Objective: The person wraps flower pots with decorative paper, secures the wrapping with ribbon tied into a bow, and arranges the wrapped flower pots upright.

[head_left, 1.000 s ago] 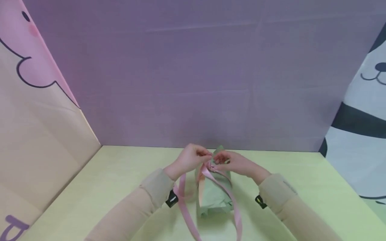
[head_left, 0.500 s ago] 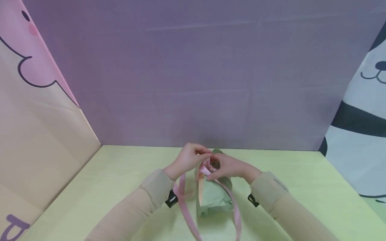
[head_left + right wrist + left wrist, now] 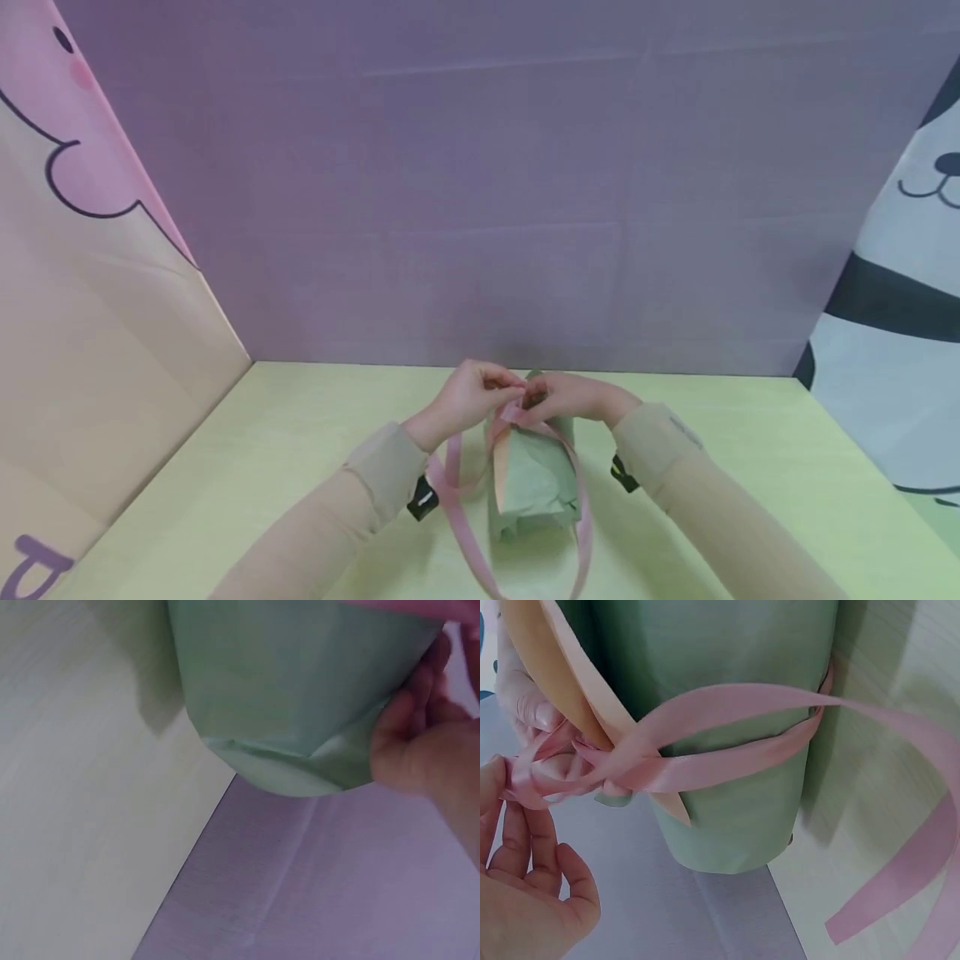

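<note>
A package in pale green paper [image 3: 534,479] lies on the table, with a pink ribbon [image 3: 735,766] wrapped round it. Its folded edge shows peach inside. My left hand [image 3: 462,402] pinches a loop of the ribbon between thumb and fingertips at the package's top, seen close in the left wrist view. Just across from it, my right hand [image 3: 576,398] has its thumb and fingers curled at the ribbon by the knot. The right fingertips are partly hidden behind ribbon and paper. Both ribbon tails hang in long curves at the package's sides.
The light yellow-green table [image 3: 322,433] ends at a purple backdrop [image 3: 487,192] just behind the package. A printed beige and pink panel [image 3: 112,292] stands at left. On the right is a panel with a panda print [image 3: 885,400].
My right hand has moved a little left, in toward the left hand and the ribbon knot. The right-hand ribbon tail has shifted slightly left. My left hand has hardly moved.
</note>
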Demonstrator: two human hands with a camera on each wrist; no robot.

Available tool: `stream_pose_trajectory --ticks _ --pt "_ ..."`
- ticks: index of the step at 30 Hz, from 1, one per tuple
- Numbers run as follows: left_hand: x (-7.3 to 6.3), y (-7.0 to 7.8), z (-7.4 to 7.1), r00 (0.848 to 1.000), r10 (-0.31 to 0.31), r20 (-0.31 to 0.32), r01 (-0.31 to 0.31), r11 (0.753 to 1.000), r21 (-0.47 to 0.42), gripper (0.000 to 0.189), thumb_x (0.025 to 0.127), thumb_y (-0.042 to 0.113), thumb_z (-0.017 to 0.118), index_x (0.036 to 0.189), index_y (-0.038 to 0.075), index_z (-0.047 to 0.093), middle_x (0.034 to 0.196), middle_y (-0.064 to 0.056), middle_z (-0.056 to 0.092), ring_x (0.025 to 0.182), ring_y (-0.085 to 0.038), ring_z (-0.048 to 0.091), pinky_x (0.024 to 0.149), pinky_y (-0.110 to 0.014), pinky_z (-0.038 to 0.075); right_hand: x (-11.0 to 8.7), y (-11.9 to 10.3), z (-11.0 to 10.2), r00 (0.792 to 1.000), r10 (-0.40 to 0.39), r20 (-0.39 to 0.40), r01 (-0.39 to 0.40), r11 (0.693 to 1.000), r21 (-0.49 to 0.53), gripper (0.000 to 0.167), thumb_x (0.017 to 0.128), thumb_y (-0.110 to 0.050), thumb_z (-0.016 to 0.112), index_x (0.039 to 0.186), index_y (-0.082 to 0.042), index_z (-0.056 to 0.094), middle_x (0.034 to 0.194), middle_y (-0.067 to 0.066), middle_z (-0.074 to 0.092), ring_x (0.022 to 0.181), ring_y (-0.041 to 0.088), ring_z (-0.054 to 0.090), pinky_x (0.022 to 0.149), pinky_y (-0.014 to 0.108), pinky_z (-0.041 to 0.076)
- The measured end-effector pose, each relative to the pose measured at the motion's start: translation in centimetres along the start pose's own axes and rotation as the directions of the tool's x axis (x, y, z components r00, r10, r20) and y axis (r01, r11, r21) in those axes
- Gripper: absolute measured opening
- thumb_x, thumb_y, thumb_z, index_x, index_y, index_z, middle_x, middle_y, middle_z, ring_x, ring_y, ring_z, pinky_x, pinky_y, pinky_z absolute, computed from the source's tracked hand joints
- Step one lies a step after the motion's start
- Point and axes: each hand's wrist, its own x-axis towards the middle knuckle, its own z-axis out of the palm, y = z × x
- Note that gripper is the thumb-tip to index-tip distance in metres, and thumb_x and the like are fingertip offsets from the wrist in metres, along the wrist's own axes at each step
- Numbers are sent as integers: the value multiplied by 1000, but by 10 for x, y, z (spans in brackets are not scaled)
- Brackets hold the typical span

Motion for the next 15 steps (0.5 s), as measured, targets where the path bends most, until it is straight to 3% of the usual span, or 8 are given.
stream_pose_trajectory --ticks 3,6,10,15 --pt "-3 -2 -1 1000 0 20 1 999 -38 13 87 8 67 96 1 73 95 -12 72 80 -9 64 68 -18 52 2 2 -1 999 -33 29 31 998 61 23 89 -18 65 103 -1 62 95 -2 62 88 12 55 84 29 45" --pt "-8 -4 -3 999 1 34 1 998 -58 14 87 9 67 96 0 73 94 -13 72 82 -12 66 72 -20 53 1 4 0 996 -85 10 84 995 60 18 89 -16 65 96 0 62 87 -5 60 81 10 53 78 27 44" --pt "-14 -9 -7 999 -35 40 37 998 -47 14 88 10 66 96 1 72 92 -11 72 82 -10 65 75 -21 52 -1 8 3 988 -132 -85 134 991 22 17 88 -14 64 81 -1 56 73 -5 51 71 11 46 67 25 39" --pt "-19 -18 -8 998 -51 38 53 997 -52 11 87 9 66 94 1 71 89 -10 71 77 -5 62 73 -20 51 -4 12 10 964 -106 -244 116 993 30 21 88 -13 63 73 -6 51 63 -6 44 61 10 41 59 22 35"
